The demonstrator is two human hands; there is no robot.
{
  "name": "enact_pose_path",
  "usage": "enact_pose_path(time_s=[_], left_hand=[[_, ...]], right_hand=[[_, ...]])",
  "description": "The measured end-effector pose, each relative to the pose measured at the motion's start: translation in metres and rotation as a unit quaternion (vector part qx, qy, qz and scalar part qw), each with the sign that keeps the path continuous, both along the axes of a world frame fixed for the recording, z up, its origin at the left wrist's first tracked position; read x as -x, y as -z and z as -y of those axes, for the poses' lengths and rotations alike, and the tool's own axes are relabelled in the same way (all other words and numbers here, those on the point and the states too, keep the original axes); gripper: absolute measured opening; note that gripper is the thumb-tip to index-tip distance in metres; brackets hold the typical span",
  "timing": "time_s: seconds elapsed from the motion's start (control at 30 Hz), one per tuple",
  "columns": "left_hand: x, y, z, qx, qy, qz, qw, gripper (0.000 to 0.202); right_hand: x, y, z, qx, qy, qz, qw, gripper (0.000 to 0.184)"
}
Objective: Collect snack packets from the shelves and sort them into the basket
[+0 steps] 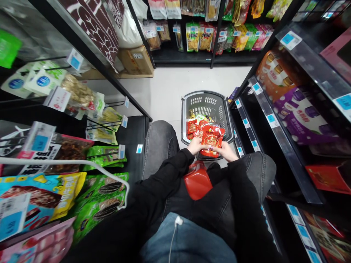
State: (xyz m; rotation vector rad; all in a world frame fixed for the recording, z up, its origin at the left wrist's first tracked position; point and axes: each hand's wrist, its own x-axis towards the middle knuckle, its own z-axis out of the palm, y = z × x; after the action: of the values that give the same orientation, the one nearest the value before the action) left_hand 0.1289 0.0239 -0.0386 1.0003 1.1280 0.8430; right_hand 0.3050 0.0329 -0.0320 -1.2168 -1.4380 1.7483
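Both my hands are closed on a red snack bag [212,137], held over the near end of a grey shopping basket [207,98]. My left hand [196,146] grips the bag's left lower edge, and my right hand [225,150] pinches its right lower side. Inside the basket lie more red packets [192,127] and some yellow and green ones, partly covered by the held bag. Close below my hands, between my thighs, sits a shiny red item [197,182] whose kind I cannot make out.
Hanging snack bags [101,186] fill the rack on my left. On the right stand shelves with price tags and purple boxes [300,115]. A back shelf [181,56] holds more packets, and a cardboard box [137,62] stands at the left rear.
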Motion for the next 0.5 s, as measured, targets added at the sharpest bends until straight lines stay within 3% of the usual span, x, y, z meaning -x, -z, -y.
enact_pose_path(time_s=[0.33, 0.4, 0.5], left_hand=[[-0.001, -0.003, -0.001, -0.005, -0.015, 0.027, 1.000, 0.047], [-0.001, -0.002, -0.001, -0.027, -0.011, -0.034, 0.999, 0.048], [-0.001, 0.003, 0.001, -0.008, 0.036, -0.207, 0.978, 0.050]], right_hand=[[0.008, 0.005, 0.002, 0.023, 0.059, -0.050, 0.997, 0.036], [0.006, 0.010, 0.000, 0.031, 0.068, -0.056, 0.996, 0.037], [-0.008, 0.024, -0.006, 0.058, 0.072, 0.004, 0.996, 0.036]])
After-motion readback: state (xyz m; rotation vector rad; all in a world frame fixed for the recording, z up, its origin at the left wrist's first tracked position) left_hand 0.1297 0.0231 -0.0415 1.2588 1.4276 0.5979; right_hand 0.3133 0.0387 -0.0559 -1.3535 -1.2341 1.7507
